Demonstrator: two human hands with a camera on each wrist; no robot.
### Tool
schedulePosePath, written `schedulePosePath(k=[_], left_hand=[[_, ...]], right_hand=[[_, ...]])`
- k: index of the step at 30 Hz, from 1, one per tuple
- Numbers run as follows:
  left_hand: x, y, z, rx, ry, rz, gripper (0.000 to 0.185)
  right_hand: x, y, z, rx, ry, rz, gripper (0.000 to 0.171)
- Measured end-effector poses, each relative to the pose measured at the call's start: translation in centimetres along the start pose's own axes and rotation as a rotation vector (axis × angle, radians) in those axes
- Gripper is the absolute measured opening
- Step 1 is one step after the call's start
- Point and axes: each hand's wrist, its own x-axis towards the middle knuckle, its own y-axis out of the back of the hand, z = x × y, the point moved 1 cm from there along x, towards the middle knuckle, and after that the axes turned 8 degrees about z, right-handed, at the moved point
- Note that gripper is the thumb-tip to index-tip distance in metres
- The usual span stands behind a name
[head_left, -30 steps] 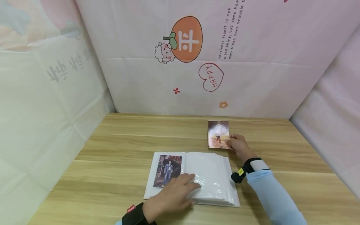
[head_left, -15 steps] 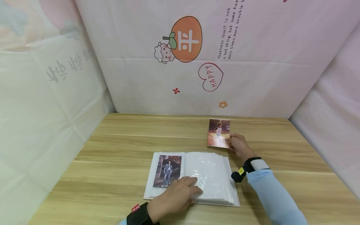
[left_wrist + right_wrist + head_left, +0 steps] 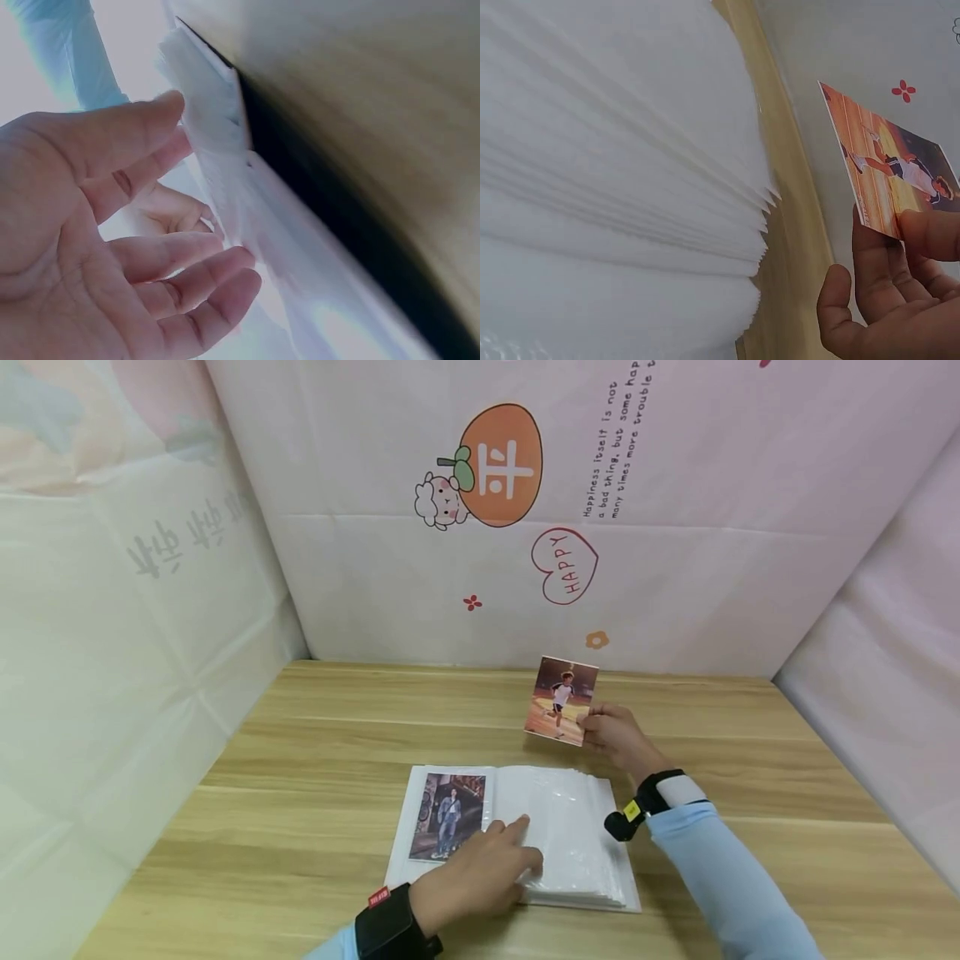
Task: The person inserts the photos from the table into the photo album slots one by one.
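White album (image 3: 570, 835) holds one sleeved photo (image 3: 450, 817).

A light wooden table (image 3: 337, 727) with long streaks of grain fills the lower part of the head view. Pale pink sheeting (image 3: 712, 568) stands along its far edge and both side edges. The sheet behind the far edge carries an orange fruit drawing (image 3: 501, 464) with a small sheep (image 3: 435, 503), a red heart outline reading HAPPY (image 3: 564, 565), two little flowers and lines of small print. Light is soft and even.
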Motion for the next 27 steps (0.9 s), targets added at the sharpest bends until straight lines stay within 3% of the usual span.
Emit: schedulePosePath(k=[11,18,27], left_hand=[[1.4,0.1,0.9,0.074,0.003,-0.069,0.025],[1.4,0.0,0.9,0.081,0.009,-0.052,0.028],[1.2,0.0,0.8,0.118,0.004,-0.043,0.035]], right_hand=[[-0.2,-1.6,0.5,-0.065,-0.005,-0.041,0.011],[-0.7,-2.5,0.7,0.033,-0.109,-0.092,0.013],[-1.1,-3.0,1.4,-0.063,-0.042,-0.133,0.012]])
